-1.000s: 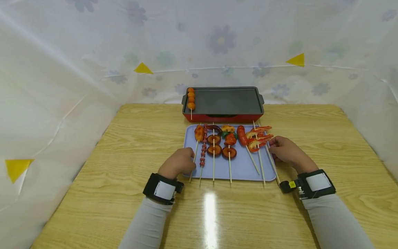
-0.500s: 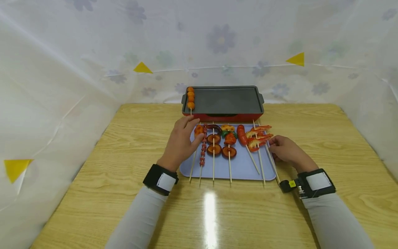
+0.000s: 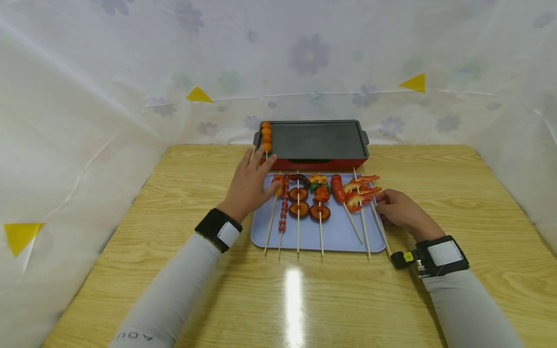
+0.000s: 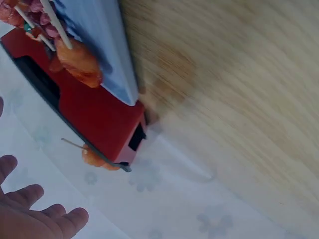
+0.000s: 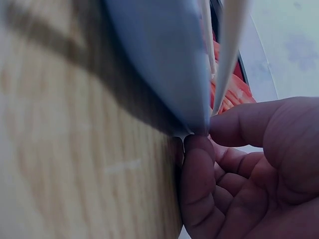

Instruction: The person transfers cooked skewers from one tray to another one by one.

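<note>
My left hand (image 3: pixel 250 183) hovers with spread fingers over the left end of the tray, its fingertips near the orange ball skewer (image 3: pixel 266 131). Nothing is held in that hand (image 4: pixel 37 216) in the left wrist view. The ball skewer lies along the left side of a black-topped red grill (image 3: pixel 315 140). My right hand (image 3: pixel 400 210) pinches the right rim of the lavender tray (image 3: pixel 339 237); in the right wrist view, its thumb (image 5: pixel 239 124) is above the rim and fingers are below. Beside it on the tray lies a prawn skewer (image 3: pixel 359 200).
Also on the tray are a sausage skewer (image 3: pixel 338 188), mushroom skewers (image 3: pixel 299 210), a skewer of small pink pieces (image 3: pixel 283 224) and an orange-brown meat skewer (image 4: pixel 77 62). Their sticks overhang the front rim. A floral plastic sheet (image 3: pixel 309 55) hangs behind the wooden table (image 3: pixel 187 193).
My left hand has left the tray's left edge, opened, and moved forward to the front of the grill. The right hand stays at the tray's rim.
</note>
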